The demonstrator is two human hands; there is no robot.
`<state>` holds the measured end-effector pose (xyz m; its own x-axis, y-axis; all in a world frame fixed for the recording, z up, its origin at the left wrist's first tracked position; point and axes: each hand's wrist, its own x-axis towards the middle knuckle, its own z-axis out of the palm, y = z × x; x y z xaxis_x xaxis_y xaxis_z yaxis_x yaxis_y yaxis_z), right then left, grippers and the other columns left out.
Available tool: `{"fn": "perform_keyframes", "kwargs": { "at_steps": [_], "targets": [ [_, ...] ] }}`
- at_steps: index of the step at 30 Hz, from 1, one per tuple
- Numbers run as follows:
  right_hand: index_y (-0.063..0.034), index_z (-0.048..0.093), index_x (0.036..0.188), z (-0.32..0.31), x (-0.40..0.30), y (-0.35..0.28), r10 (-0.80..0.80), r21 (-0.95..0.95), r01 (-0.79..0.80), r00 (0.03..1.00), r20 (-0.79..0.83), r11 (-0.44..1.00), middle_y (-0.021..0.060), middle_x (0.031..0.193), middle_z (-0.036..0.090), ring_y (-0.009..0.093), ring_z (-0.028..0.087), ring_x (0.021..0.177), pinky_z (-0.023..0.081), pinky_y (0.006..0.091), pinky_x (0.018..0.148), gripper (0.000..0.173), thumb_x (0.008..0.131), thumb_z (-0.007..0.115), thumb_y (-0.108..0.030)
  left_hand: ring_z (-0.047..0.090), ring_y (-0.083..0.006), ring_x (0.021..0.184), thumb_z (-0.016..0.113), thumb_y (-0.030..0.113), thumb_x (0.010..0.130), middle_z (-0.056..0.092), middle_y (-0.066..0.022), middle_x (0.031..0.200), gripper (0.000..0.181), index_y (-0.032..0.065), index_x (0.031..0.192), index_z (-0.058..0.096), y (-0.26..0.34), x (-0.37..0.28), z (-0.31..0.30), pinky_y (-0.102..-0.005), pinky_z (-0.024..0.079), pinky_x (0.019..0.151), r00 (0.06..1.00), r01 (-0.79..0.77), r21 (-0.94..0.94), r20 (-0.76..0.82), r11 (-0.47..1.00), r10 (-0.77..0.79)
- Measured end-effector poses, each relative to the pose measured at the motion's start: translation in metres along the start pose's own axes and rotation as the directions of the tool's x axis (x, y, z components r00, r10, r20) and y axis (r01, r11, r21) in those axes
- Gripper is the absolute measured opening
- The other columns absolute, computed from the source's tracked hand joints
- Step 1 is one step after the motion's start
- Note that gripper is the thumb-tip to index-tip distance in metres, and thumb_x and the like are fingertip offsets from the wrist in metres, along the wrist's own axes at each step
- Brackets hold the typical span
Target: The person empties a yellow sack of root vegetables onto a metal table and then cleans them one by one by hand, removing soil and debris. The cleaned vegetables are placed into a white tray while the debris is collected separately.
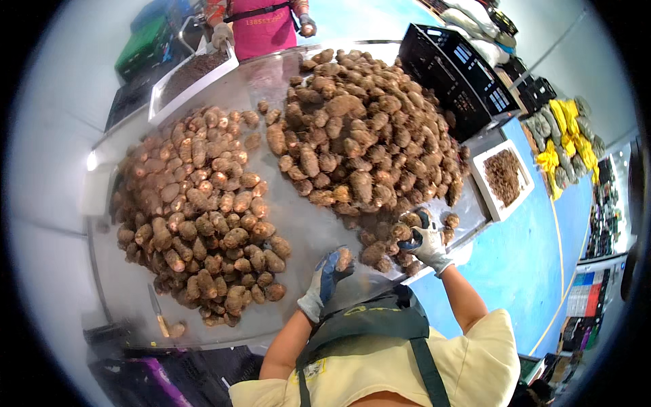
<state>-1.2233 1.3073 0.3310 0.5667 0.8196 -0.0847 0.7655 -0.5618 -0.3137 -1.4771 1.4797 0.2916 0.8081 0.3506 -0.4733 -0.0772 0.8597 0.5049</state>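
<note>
My left hand (329,277), in a white and blue work glove, holds a taro corm (344,259) just above the steel table (310,224). At the lower edge of a large pile of brown, hairy taro corms (356,127), my gloved right hand (426,241) has its fingers around a corm (401,232). A second pile of corms (203,203), many with pale or pinkish cut ends, lies on the left of the table. Near that pile's lower left is a knife (159,313) with a wooden handle, beside a single corm (177,330).
A white tray of dark scraps (196,76) stands at the far left edge, near a co-worker in a pink apron (262,28) who holds a corm. Black crates (452,76) stand behind the large pile. Another white tray of peelings (503,178) sits at the right edge.
</note>
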Motion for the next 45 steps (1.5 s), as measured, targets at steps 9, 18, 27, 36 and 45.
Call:
{"fn": "perform_keyframes", "kwargs": {
  "at_steps": [9, 18, 27, 36, 45],
  "targets": [
    [-0.0086, 0.062, 0.109, 0.006, 0.014, 0.051, 0.11, 0.137, -0.09, 0.983, -0.145, 0.986, 0.0231, 0.136, 0.037, 0.04, 0.034, 0.125, 0.031, 0.0452, 0.103, 0.062, 0.067, 0.069, -0.053, 0.055, -0.0137, 0.106, 0.065, 0.015, 0.084, 0.058, -0.0059, 0.118, 0.042, 0.0026, 0.121, 0.051, -0.033, 0.035, 0.063, -0.0266, 0.043, 0.092, 0.958, -0.264, 0.712, 0.117, 0.651, 0.261],
    [-0.001, 0.062, 0.103, 0.005, 0.02, 0.115, -0.152, 0.82, 0.088, 0.988, 0.0, 0.566, 0.0086, 0.09, 0.058, 0.02, 0.056, 0.078, 0.046, 0.03, 0.073, 0.039, 0.073, 0.074, -0.024, 0.054, -0.027, 0.108, 0.075, 0.024, 0.071, 0.049, -0.0112, 0.126, 0.069, 0.0063, 0.129, 0.043, -0.086, 0.131, 0.12, -0.0363, 0.042, 0.095, 0.714, -0.36, 0.933, 0.266, 0.014, 0.648],
    [-0.001, 0.057, 0.111, 0.0, 0.007, 0.13, -0.546, 0.947, -0.316, 0.803, 0.238, -0.051, 0.0036, 0.103, 0.057, 0.012, 0.049, 0.094, 0.042, 0.0276, 0.082, 0.037, 0.085, 0.064, -0.026, 0.053, -0.009, 0.097, 0.06, 0.008, 0.086, 0.059, -0.002, 0.109, 0.037, 0.002, 0.122, 0.052, -0.07, 0.069, 0.24, -0.023, 0.046, 0.082, 0.993, -0.095, 0.381, 0.098, 0.92, 0.062],
    [-0.0093, 0.042, 0.13, -0.094, 0.04, 0.204, 0.174, 0.427, -0.166, 0.984, 0.02, 0.889, 0.0183, 0.127, 0.046, 0.037, 0.044, 0.116, 0.036, 0.0445, 0.099, 0.079, 0.063, 0.079, -0.026, 0.056, -0.0206, 0.105, 0.067, 0.006, 0.078, 0.054, -0.011, 0.117, 0.057, 0.0, 0.128, 0.04, -0.066, 0.068, 0.23, -0.0324, 0.05, 0.087, 0.929, -0.367, 0.385, 0.109, 0.847, 0.353],
    [-0.0089, 0.044, 0.126, -0.051, 0.012, 0.398, 0.624, -0.334, -0.636, 0.765, -0.157, 0.695, 0.0141, 0.119, 0.053, 0.03, 0.047, 0.116, 0.032, 0.043, 0.099, 0.077, 0.065, 0.07, -0.047, 0.058, -0.0198, 0.102, 0.064, 0.001, 0.081, 0.055, -0.0113, 0.115, 0.048, -0.0013, 0.125, 0.043, -0.069, 0.036, 0.19, -0.0322, 0.05, 0.086, 0.926, -0.194, 0.519, -0.184, 0.833, 0.33]
  ]
}}
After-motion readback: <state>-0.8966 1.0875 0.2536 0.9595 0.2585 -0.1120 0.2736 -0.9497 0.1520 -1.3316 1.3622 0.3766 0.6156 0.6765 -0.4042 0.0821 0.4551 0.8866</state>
